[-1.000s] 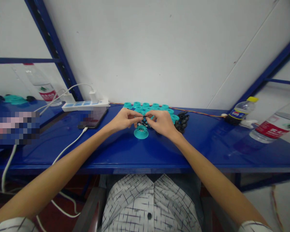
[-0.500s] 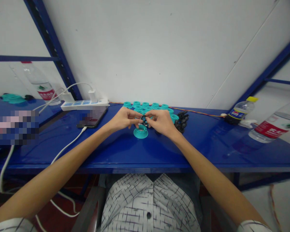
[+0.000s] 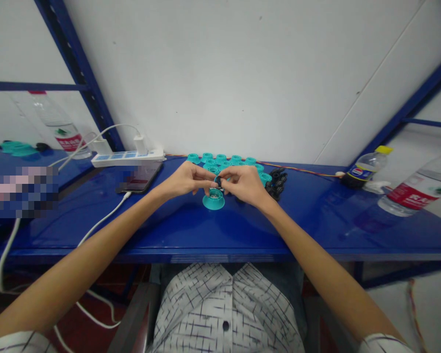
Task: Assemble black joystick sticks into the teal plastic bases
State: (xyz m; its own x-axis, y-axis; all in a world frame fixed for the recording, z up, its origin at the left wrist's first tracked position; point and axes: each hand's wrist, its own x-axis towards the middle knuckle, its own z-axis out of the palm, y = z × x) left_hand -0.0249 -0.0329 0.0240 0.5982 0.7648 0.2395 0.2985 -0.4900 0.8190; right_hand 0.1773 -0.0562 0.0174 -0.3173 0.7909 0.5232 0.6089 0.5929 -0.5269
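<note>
Fingers: thumb and forefinger tips (image 3: 207, 182) of both hands are closed in a fine pinch on one small black part (image 3: 218, 181), with nothing else in them.
Left hand (image 3: 185, 181): reaches in from the left and grips the part's left side.
Right hand (image 3: 245, 185): meets it from the right and grips the other side.
Part's place: held just above the lone teal hub (image 3: 213, 201), which stands on the tabletop (image 3: 206, 230), nearer than the rest.
Around: a cluster of teal hubs (image 3: 226, 161) lies just beyond the hands, with a heap of black parts (image 3: 278, 178) to its right. A phone (image 3: 139, 179) and a power strip (image 3: 127, 156) lie to the left.
Doing it well: in my judgement the part should be kept level and centred over the hub's middle, with both pinches pressing evenly. Held tilted, it may jam or slip from the fingertips.
</note>
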